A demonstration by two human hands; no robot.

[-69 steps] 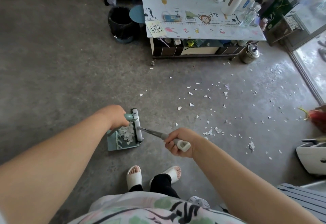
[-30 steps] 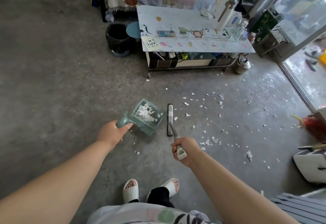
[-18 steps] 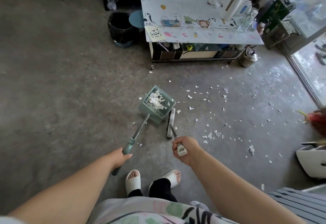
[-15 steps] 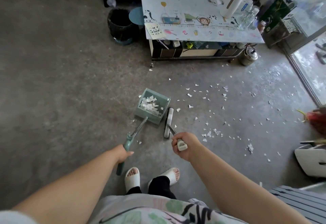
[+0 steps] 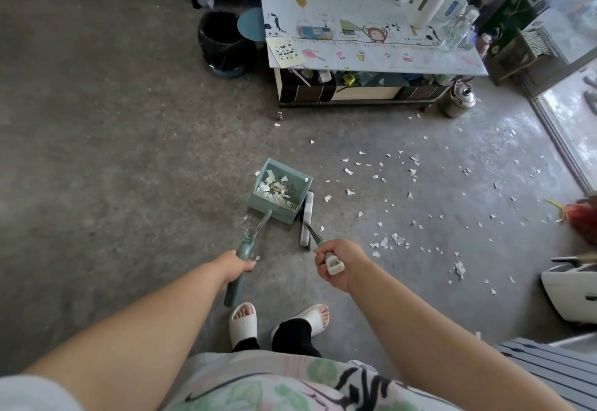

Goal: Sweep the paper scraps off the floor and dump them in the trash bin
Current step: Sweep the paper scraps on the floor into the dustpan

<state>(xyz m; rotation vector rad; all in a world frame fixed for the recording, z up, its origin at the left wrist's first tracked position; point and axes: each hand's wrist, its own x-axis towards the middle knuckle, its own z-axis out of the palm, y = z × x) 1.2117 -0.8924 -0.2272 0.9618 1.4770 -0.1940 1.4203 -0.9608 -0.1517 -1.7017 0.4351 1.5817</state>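
Observation:
A teal dustpan (image 5: pixel 280 189) stands on the concrete floor ahead of my feet, with white paper scraps inside it. My left hand (image 5: pixel 235 266) grips its long teal handle partway down. My right hand (image 5: pixel 336 263) grips the grey-white end of the broom handle; the broom head (image 5: pixel 307 218) lies on the floor right beside the dustpan's right side. Several white paper scraps (image 5: pixel 387 242) are scattered over the floor to the right. The black trash bin (image 5: pixel 221 40) stands at the back, left of the low table.
A low white table (image 5: pixel 365 51) with children's pictures stands at the back, a metal kettle (image 5: pixel 460 100) by its right leg. A blue round stool (image 5: pixel 252 24) is beside the bin. A white object (image 5: pixel 568 294) and grey slats (image 5: pixel 555 372) are at the right.
The dustpan was lifted and tilted with scraps inside, then set down upright on the floor. My left hand slid from near the pan back along the handle. The broom head stayed next to it.

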